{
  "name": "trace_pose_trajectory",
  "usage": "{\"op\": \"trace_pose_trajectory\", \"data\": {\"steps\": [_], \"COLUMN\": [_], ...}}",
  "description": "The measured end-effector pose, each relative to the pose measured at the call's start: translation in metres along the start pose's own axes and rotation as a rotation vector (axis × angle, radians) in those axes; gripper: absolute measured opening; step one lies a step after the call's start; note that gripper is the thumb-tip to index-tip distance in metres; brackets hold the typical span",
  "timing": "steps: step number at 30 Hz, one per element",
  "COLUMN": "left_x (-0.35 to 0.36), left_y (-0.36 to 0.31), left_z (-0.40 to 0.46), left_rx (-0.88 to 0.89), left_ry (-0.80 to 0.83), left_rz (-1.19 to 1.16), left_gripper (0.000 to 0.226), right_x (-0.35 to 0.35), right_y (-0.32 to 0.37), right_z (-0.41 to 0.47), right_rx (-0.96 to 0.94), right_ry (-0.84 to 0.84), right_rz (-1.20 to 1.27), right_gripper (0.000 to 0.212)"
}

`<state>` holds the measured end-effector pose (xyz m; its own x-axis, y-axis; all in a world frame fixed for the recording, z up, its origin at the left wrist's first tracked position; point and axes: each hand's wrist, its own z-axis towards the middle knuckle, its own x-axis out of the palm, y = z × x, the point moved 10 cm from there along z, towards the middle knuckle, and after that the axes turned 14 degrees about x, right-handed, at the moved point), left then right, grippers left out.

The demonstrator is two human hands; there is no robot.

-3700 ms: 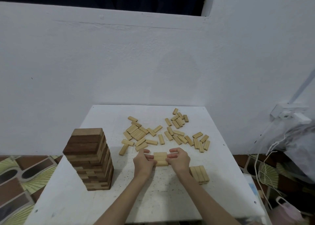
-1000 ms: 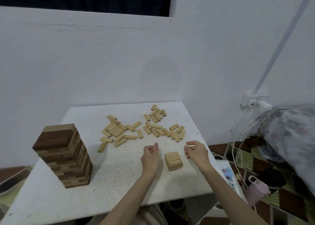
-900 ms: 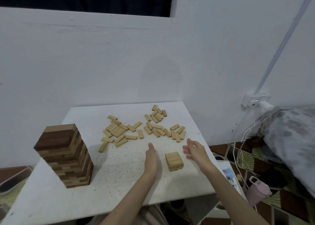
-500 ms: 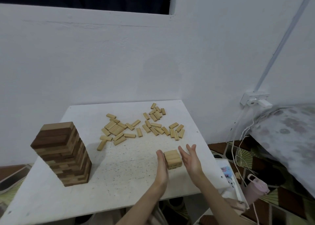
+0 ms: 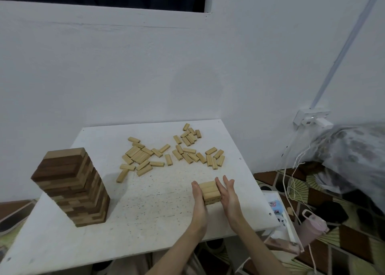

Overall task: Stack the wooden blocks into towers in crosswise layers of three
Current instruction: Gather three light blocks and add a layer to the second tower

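A short stack of light wooden blocks (image 5: 209,192) stands near the right front of the white table (image 5: 145,208). My left hand (image 5: 198,197) lies flat against its left side and my right hand (image 5: 227,193) against its right side, fingers straight, pressing the stack between them. Several loose light blocks (image 5: 173,151) lie scattered across the far half of the table. A tall tower of dark and light blocks (image 5: 71,191) stands at the left.
A white wall rises right behind the table. To the right, off the table, are a wall socket (image 5: 310,118) with white cables, a patterned cushion (image 5: 354,156), a pink bottle (image 5: 312,226) and a white tray (image 5: 277,212) on the patterned floor.
Both hands were apart from the short stack a second ago; they have closed in from either side and now press flat against it.
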<state>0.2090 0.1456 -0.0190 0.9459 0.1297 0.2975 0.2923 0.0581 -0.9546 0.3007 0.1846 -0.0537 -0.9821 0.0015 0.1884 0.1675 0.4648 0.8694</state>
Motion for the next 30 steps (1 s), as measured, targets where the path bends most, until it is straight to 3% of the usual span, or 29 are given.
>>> {"op": "trace_pose_trajectory", "data": {"steps": [1,4,5,8,11,15,18,21,25,30], "left_x": [-0.002,-0.007,-0.006,-0.004,-0.005,-0.009,-0.022,-0.035,-0.021,-0.011], "left_y": [-0.001,0.023,0.027,0.02,0.027,0.028,-0.002,-0.019,-0.017,-0.011], "left_z": [0.0,0.005,0.005,0.005,0.007,0.006,0.012,0.036,0.053,0.055], "left_rx": [0.007,-0.053,-0.077,-0.08,-0.099,-0.095,0.044,0.169,0.128,0.151], "left_ry": [-0.005,-0.024,-0.027,-0.058,-0.061,-0.038,0.013,0.163,0.478,0.572], "left_rz": [0.037,-0.014,-0.012,-0.016,-0.053,0.011,0.228,0.598,0.984,1.19], "left_gripper": [0.048,0.116,0.125,0.107,0.118,0.105,0.071,0.083,0.119,0.124], "right_x": [0.002,-0.001,0.0,0.0,0.002,-0.002,-0.019,-0.021,0.002,0.023], "right_y": [0.001,0.0,0.001,0.0,-0.001,0.004,0.028,0.056,0.072,0.069], "right_z": [-0.003,-0.004,-0.006,-0.004,-0.003,-0.004,-0.001,-0.002,0.001,0.007], "right_rx": [0.002,0.0,0.016,0.008,0.01,-0.026,-0.141,-0.175,-0.175,-0.193], "right_ry": [-0.001,-0.023,-0.028,-0.005,0.004,-0.027,-0.096,-0.066,0.045,0.061], "right_rz": [-0.03,-0.049,-0.036,-0.005,-0.017,-0.089,-0.3,-0.649,-1.291,-1.767], "right_gripper": [0.082,0.083,0.084,0.083,0.081,0.076,0.04,0.058,0.076,0.092]}}
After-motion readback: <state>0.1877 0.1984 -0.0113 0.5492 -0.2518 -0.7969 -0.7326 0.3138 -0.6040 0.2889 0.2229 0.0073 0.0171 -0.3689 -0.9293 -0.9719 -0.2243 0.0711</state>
